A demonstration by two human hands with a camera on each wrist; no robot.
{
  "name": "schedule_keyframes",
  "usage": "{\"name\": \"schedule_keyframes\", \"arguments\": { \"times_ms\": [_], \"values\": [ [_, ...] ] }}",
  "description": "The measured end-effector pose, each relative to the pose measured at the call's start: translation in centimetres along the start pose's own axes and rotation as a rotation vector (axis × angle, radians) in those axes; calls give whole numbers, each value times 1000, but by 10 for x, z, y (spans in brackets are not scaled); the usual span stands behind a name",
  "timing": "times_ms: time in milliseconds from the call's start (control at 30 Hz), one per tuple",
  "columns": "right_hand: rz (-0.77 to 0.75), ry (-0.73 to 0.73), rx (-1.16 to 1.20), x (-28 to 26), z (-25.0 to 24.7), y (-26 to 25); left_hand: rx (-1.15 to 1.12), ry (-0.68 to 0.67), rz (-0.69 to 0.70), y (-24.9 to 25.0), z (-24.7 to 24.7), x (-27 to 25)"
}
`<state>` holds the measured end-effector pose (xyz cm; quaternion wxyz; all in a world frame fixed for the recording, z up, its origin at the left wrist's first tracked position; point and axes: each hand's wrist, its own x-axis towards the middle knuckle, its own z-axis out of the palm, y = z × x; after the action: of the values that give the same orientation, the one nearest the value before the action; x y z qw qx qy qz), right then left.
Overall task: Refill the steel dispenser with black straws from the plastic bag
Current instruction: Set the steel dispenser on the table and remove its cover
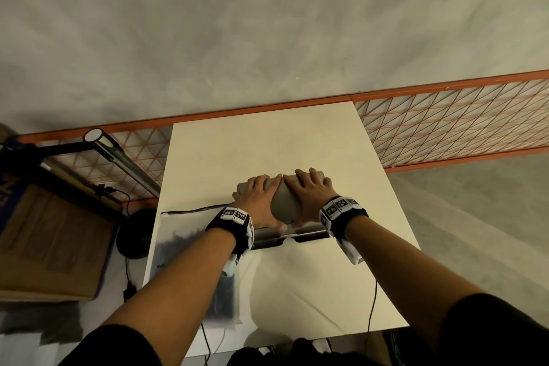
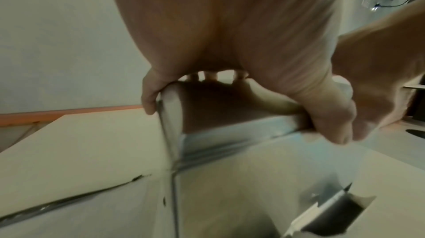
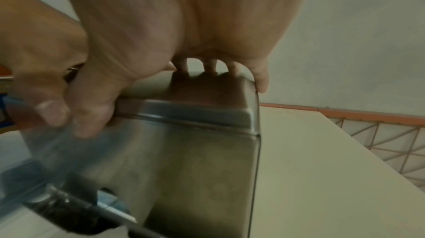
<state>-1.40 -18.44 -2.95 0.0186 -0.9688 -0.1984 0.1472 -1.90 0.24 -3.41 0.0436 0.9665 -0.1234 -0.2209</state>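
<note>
The steel dispenser (image 1: pixel 285 202) stands in the middle of the white table (image 1: pixel 267 145), its front slot (image 1: pixel 285 237) facing me. Both hands lie on its lid. My left hand (image 1: pixel 258 195) covers the left half, fingers spread over the top, thumb hooked on the near edge (image 2: pixel 230 133). My right hand (image 1: pixel 309 190) mirrors it on the right half, little finger curled over the side (image 3: pixel 261 78). The plastic bag (image 1: pixel 187 246) of black straws (image 1: pixel 222 297) lies flat on the table to the left, under my left forearm.
An orange wire-mesh rack (image 1: pixel 445 125) runs behind the table. A tube lamp (image 1: pixel 118 157), a cardboard box (image 1: pixel 47 238) and a round black base (image 1: pixel 133 235) stand off the table's left edge. Cables hang at the near edge.
</note>
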Motion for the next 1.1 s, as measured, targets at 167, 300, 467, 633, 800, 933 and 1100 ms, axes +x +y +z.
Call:
{"name": "schedule_keyframes", "arguments": {
  "times_ms": [167, 300, 467, 633, 800, 933, 1100],
  "values": [
    [-8, -4, 23, 2, -5, 1, 5, -43, 34, -8, -5, -1],
    [-17, 7, 35, 1, -6, 2, 50, -27, 52, -7, -10, -3],
    [-34, 38, 66, -5, -12, 3, 113, -10, 69, -4, -23, -5],
    [-58, 108, 51, -21, -15, 3, 169, 29, 91, 4, -32, -19],
    [-110, 148, -3, -48, -11, 5, 122, 103, 68, 21, -17, -48],
    [-135, 118, -47, -81, 5, 11, 130, 72, 88, 45, 2, -70],
    [-127, 123, -51, -121, 33, 24, 149, 58, 140, 77, 29, -88]
  ]
}}
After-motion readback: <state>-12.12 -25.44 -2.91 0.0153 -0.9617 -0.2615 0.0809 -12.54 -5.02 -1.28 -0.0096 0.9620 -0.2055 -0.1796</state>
